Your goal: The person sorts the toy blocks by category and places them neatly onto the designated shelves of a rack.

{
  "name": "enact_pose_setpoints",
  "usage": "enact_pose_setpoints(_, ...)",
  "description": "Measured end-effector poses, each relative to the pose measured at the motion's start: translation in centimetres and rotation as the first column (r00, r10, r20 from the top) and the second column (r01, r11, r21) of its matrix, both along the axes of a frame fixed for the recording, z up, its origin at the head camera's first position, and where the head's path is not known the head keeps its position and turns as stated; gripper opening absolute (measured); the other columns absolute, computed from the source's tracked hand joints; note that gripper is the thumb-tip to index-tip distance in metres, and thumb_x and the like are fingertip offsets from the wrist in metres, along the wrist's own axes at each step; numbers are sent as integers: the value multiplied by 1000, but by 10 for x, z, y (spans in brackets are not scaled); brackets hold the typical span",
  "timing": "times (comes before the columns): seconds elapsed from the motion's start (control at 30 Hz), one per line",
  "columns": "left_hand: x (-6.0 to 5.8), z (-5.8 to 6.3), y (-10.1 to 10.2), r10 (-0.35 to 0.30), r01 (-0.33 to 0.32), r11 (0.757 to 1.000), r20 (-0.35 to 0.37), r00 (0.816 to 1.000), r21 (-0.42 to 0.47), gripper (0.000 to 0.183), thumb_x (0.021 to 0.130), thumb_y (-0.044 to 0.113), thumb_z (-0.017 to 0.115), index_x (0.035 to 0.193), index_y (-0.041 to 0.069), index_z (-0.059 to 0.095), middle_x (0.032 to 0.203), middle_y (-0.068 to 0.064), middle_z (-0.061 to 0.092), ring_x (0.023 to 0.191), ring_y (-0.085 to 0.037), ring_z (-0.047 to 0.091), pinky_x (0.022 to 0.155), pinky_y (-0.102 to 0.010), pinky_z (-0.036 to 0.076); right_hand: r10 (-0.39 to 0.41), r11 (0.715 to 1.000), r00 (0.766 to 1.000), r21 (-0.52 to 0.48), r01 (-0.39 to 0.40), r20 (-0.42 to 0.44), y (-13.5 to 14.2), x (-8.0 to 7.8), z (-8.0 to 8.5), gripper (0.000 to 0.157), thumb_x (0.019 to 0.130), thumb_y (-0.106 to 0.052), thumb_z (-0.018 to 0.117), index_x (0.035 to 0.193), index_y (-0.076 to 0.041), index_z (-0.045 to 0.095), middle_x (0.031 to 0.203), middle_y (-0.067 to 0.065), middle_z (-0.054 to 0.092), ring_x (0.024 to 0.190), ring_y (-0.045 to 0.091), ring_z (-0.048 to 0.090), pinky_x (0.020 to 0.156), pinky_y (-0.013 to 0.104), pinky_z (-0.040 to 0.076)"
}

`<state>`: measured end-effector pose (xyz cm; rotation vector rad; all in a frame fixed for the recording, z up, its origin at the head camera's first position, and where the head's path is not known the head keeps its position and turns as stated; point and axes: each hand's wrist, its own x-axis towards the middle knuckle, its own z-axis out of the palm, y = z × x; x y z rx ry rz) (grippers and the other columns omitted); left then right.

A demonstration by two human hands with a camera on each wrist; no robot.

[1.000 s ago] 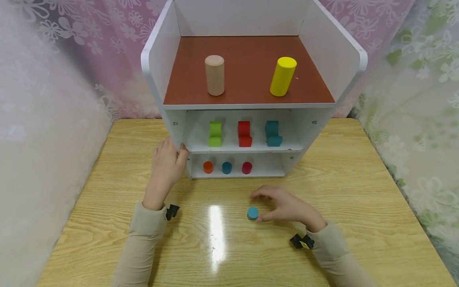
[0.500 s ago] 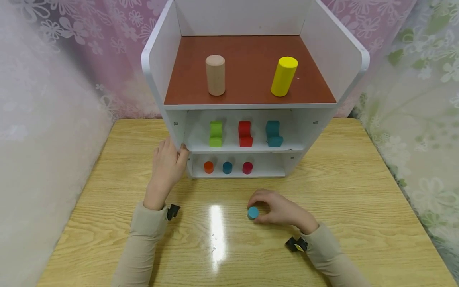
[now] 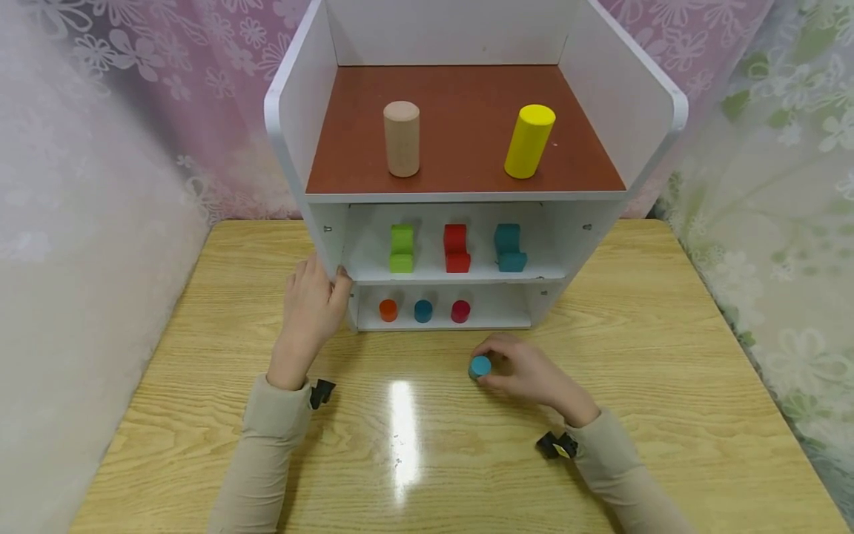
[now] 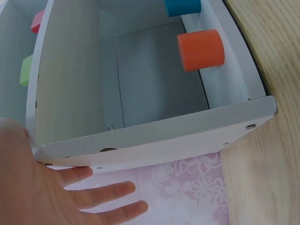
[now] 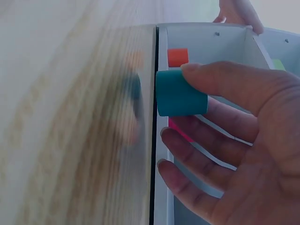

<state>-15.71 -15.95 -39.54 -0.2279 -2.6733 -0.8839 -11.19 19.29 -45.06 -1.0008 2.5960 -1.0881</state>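
A small blue cylinder block (image 3: 480, 367) is pinched between the thumb and fingers of my right hand (image 3: 534, 374), just in front of the white shelf unit (image 3: 427, 198). In the right wrist view the blue block (image 5: 180, 93) appears off the table, with its reflection on the tabletop. My left hand (image 3: 310, 315) holds the left side panel of the shelf unit. Its thumb lies at the front edge, and its fingers (image 4: 105, 193) extend along the outside of the panel. On the bottom shelf stand an orange cylinder (image 3: 388, 311), a blue cylinder (image 3: 423, 311) and a red cylinder (image 3: 460, 311).
The middle shelf bears a green curved block (image 3: 402, 248), a red one (image 3: 457, 248) and a teal one (image 3: 510, 248). On the brown top stand a plain wooden cylinder (image 3: 402, 139) and a yellow cylinder (image 3: 530, 141). The wooden table (image 3: 360, 460) lies beneath everything, with patterned curtains (image 3: 167, 126) around.
My right hand has closed its fingers around the blue cylinder block and carried it off its spot toward the shelf unit. The left hand stays in place on the side panel.
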Motion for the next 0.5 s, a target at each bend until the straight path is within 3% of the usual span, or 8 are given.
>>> enact_pose_setpoints(0.17, 0, 1, 0, 0, 0, 1000, -1, 1000, -2, 42, 99, 29, 36, 132, 5, 45, 112, -19, 57, 105, -43, 51, 87, -57, 38, -52, 999, 999, 12, 52, 16, 3, -4, 3, 26, 85, -15, 78, 109, -13, 68, 104, -7, 65, 95, 13, 60, 85, 40, 53)
enact_pose_setpoints(0.33, 0, 1, -1, -2, 2, 1000, -1, 1000, -1, 42, 99, 29, 36, 133, 5, 45, 110, -19, 57, 104, -42, 51, 86, -57, 38, -97, 995, 995, -12, 97, -36, 4, -9, 3, 29, 83, -11, 79, 110, -9, 68, 102, -3, 66, 92, 17, 62, 80, 43, 54)
enact_pose_setpoints(0.5, 0, 1, -1, -8, 8, 1000, -1, 1000, -4, 36, 99, 30, 35, 123, 6, 48, 105, -18, 56, 102, -42, 51, 85, -56, 38, -190, 982, 981, -18, 190, -30, 4, -13, 6, 30, 84, -9, 77, 112, -5, 68, 104, 3, 66, 89, 22, 63, 76, 43, 54)
